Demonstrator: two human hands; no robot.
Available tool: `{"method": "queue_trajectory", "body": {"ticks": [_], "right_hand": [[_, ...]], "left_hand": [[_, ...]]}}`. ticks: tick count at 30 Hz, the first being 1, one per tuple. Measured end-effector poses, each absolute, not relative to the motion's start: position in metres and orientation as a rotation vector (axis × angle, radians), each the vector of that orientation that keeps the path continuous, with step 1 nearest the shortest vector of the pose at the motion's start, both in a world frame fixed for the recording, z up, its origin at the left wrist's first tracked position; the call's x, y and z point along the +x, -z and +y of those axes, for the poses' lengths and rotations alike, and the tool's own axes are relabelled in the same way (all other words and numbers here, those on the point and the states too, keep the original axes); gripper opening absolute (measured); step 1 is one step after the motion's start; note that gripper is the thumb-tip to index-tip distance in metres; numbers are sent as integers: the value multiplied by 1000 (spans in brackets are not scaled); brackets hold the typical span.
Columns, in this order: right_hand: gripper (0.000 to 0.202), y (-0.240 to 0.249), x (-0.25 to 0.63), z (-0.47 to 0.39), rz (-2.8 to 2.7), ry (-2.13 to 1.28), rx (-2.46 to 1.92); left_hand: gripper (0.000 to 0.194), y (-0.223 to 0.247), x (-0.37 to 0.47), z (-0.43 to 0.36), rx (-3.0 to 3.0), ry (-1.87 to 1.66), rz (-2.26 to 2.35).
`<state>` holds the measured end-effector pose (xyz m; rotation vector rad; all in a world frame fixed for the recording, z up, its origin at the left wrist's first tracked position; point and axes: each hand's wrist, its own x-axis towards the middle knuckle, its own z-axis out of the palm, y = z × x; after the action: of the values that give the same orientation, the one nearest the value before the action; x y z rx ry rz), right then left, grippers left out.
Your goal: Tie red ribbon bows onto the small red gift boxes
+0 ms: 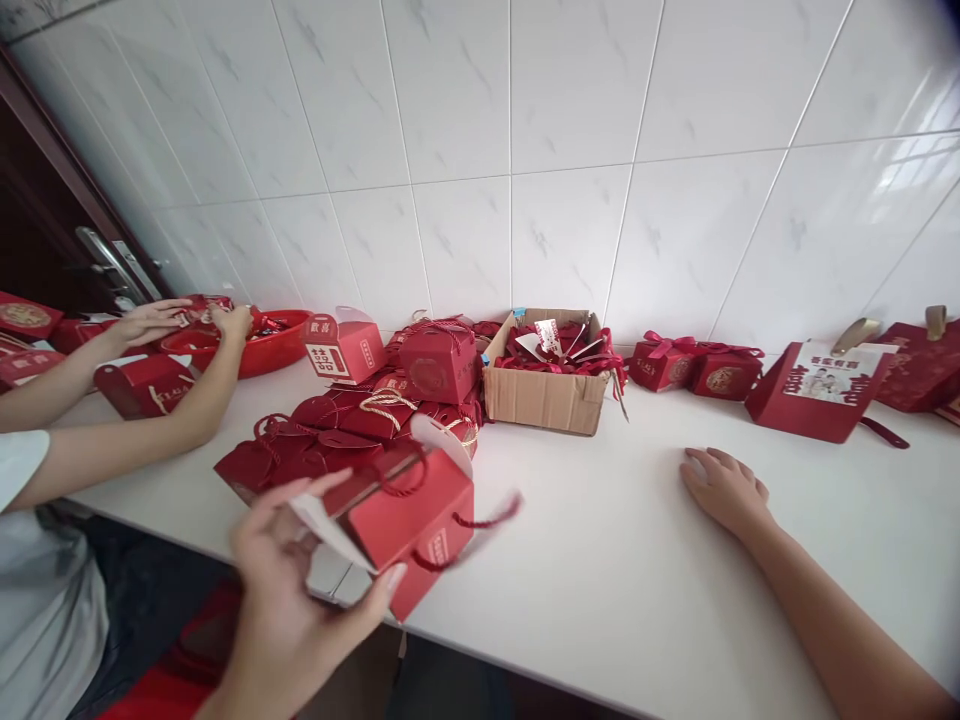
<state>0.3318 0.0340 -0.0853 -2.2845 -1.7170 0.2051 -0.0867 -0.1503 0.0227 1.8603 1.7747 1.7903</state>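
My left hand [289, 580] grips a red gift box [420, 520] by its near left end, fingers over the top and thumb below. The box is tilted above the front edge of the table; dark red cord handles hang from it, and its pale end flap stands out. My right hand [724, 487] rests on the white table to the right, fingers loosely curled under, with nothing seen in it. Behind the held box lies a pile of red gift boxes [337, 410] with cord handles. A red box with a white character panel [341, 350] sits at the pile's back.
A cardboard box [544, 400] holds dark red ribbons and cards by the tiled wall. More red boxes [727, 372] and a red bag [817, 390] stand at the right. At the left, another person's hands [232, 322] work over a red basin [281, 345].
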Motion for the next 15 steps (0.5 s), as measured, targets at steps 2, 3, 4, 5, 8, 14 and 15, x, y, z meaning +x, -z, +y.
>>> {"method": "queue_trajectory", "body": {"ticks": [2,3,4,5,8,14,15], "right_hand": [[53,86,332,34,-1722,-197,-2286],[53,86,332,34,-1725,-193,-2288],[53,86,332,34,-1726,-187,-2289],[53,86,332,34,-1728,-182,-2291],[53,86,333,34,-1729,-172,-2294],[53,86,332,34,-1734,-180,-2279],[53,86,332,34,-1733,-180,-2275]], "left_hand": [[85,9,-81,-146,1894,-1696,1886],[88,20,-80,-142,1935,-1709,2018],[94,29,-79,-137,1983,-1734,2170],[99,34,-79,-133,2044,-1746,2266],[99,37,-81,-121,2273,-1736,2316],[62,37,-86,-108,2457,-1426,2356],[59,38,-85,-109,2453,-1402,2378]]}}
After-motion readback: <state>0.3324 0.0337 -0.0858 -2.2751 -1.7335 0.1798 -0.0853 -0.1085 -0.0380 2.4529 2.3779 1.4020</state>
